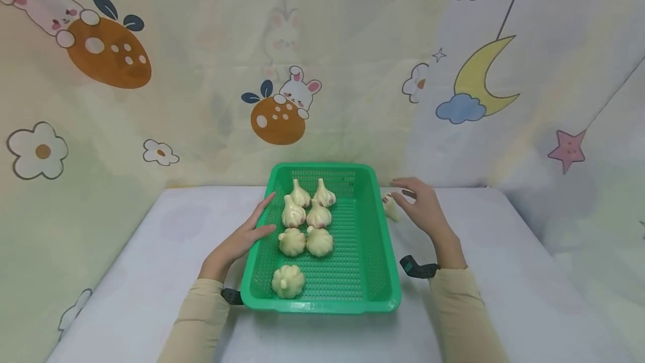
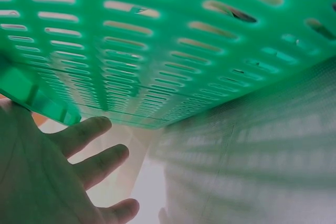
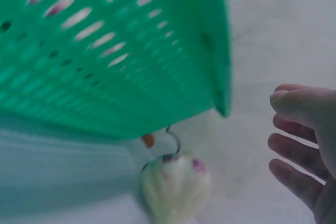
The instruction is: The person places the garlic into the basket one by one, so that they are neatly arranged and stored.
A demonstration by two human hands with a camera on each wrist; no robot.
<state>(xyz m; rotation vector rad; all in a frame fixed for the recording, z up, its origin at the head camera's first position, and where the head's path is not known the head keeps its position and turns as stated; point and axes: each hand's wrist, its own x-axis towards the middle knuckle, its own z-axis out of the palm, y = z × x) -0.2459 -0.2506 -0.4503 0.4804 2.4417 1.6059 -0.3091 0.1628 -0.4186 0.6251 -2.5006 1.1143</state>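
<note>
A green plastic basket point(image 1: 347, 306) holds several garlic bulbs point(image 1: 319, 242), most of them in two columns on its left side. My left hand point(image 1: 245, 238) rests at the basket's left rim, fingers spread and straight. In the left wrist view its fingers point(image 2: 102, 166) extend beside the slotted wall. To the right of the basket, my right hand point(image 1: 420, 206) hovers with loosely bent fingers and nothing in its grasp. A single garlic bulb point(image 3: 176, 190) lies on the table just outside the basket's right wall, partly behind the right hand's fingertips in the head view.
The basket stands on a white-covered table point(image 1: 181, 228). Behind it hangs a cloth backdrop point(image 1: 353, 71) with cartoon rabbits, flowers and a moon. Dark wrist straps point(image 1: 419, 268) sit by the sleeves.
</note>
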